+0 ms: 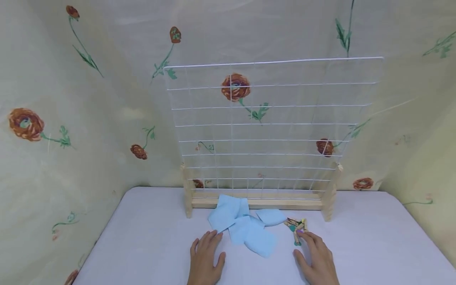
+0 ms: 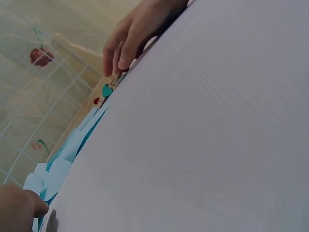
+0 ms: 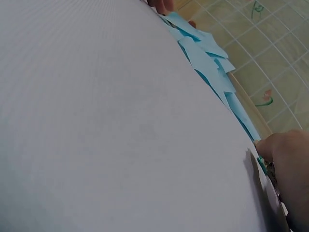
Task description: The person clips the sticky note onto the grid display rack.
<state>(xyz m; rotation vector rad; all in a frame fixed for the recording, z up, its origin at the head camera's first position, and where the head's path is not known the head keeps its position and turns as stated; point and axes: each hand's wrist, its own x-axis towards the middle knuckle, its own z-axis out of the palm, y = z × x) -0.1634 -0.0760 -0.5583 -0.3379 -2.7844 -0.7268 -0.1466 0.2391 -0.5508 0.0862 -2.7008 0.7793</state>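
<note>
Several light blue paper pieces (image 1: 260, 239) lie loosely overlapping on the table, some with lifted edges. My left hand (image 1: 207, 257) is just in front of the pile, fingers relaxed and thumb apart, fingertips close to the nearest sheet. To the right of the papers is a small heap of wooden clothespins (image 1: 297, 236) with green and other coloured decorations. My right hand (image 1: 316, 257) reaches over the heap's near side, its fingers loosely bent at the clothespins; whether they touch is unclear. Neither hand appears to hold anything. The left wrist view shows the right hand (image 2: 137, 36) above the clothespins.
Behind the papers stands a white wire grid (image 1: 270, 130) in a wooden base (image 1: 256, 204) with two upright side pieces. A white cloth covers the table (image 1: 149, 237). Flower-patterned curtains (image 1: 107, 150) surround the back and sides.
</note>
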